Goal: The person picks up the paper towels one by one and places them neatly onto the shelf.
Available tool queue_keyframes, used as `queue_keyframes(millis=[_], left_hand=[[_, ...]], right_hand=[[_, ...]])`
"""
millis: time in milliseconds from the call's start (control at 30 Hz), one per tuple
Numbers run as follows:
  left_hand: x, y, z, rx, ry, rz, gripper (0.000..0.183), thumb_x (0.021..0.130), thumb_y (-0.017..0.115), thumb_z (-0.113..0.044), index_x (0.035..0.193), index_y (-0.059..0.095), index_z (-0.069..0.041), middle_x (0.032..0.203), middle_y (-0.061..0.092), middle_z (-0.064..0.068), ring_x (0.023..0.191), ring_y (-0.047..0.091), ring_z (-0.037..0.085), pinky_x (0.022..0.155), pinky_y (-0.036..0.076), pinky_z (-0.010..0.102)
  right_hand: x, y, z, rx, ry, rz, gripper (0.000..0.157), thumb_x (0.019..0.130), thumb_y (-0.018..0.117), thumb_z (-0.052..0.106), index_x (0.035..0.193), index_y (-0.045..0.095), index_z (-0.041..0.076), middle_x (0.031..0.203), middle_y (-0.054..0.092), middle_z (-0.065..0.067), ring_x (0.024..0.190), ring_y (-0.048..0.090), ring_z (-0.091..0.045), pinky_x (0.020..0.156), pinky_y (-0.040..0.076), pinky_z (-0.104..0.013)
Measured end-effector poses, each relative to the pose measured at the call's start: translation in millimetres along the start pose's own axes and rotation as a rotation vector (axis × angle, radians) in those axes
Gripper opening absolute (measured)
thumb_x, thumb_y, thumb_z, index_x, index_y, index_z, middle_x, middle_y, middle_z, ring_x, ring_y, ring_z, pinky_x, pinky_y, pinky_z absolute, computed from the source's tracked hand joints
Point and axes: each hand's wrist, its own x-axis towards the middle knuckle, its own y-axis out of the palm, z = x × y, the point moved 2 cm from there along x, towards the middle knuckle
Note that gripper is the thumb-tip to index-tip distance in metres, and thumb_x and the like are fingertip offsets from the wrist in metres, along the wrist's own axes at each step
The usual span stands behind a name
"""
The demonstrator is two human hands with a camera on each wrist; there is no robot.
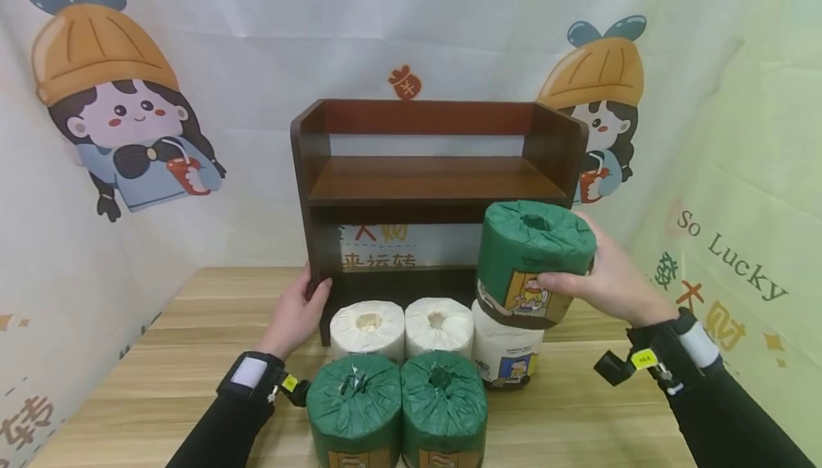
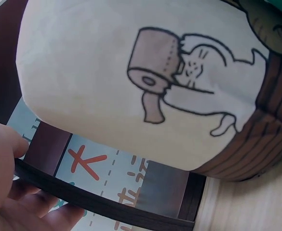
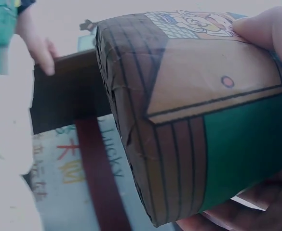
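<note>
My right hand [image 1: 619,279] grips a green-wrapped toilet roll [image 1: 514,254], its thumb across the printed front and fingers round the far side. That roll overlaps the top of a white-wrapped toilet roll [image 1: 510,354] in the head view. With thumb and fingers on opposite faces, my left hand [image 1: 292,322] holds the left side panel of a dark brown wooden shelf [image 1: 437,179]. Two more white rolls [image 1: 349,318] stand upright before the shelf's lower opening. In front of them are two green rolls [image 1: 359,411], side by side.
The shelf stands on a light wood table [image 1: 173,354], and its upper board [image 1: 411,172] bears nothing. A printed cloth [image 1: 270,40] hangs behind and at both sides. Wrist cameras are strapped to both black sleeves [image 1: 234,411].
</note>
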Motion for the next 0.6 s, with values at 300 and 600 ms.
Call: queue_keyframes(millis=[300, 600], left_hand=[[0.3, 0.2, -0.4, 0.004, 0.005, -0.006, 0.052, 0.106, 0.048, -0.028, 0.154, 0.032, -0.018, 0.138, 0.05, 0.021, 0.118, 0.052, 0.033, 0.093, 0.048, 0.056], [-1.2, 0.1, 0.6, -0.005, -0.002, -0.002, 0.053, 0.106, 0.048, -0.027, 0.155, 0.03, -0.02, 0.141, 0.048, 0.02, 0.119, 0.05, 0.033, 0.094, 0.047, 0.056]], right_hand=[[39.1, -19.9, 14.6, -0.021, 0.032, -0.067, 0.072, 0.083, 0.073, 0.011, 0.143, 0.033, 0.007, 0.126, 0.052, -0.005, 0.11, 0.051, -0.019, 0.092, 0.047, -0.037], [67.4, -33.9, 20.9, -0.095, 0.096, -0.15, 0.073, 0.086, 0.075, 0.027, 0.143, 0.033, 0.008, 0.125, 0.053, -0.008, 0.106, 0.051, -0.019, 0.091, 0.046, -0.049]])
